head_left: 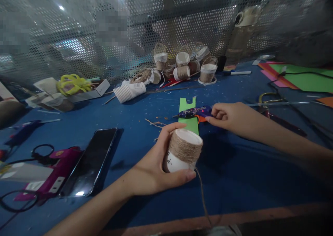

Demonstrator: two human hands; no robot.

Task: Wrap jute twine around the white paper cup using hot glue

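My left hand (pixel 161 163) is closed around a white paper cup (pixel 179 164), tilted with its rim toward the back. Brown twine (pixel 186 146) is wound in rows round one end of the cup, and a loose tail (pixel 202 191) of it hangs down past the table edge. In my right hand (pixel 225 115) is the handle of a blue glue gun (pixel 194 112) with an orange trigger and a small red light. Its nozzle points left, over a piece of green card (pixel 189 125) lying on the table.
Twine-wrapped cups with handles (pixel 208 72) stand at the back, beside stacked paper cups (pixel 130 91). To the left lie a phone (pixel 91 161), a magenta power strip (pixel 57 170) and another glue gun (pixel 23 132). Coloured sheets (pixel 307 77), cables and scissors (pixel 270 98) are on the right.
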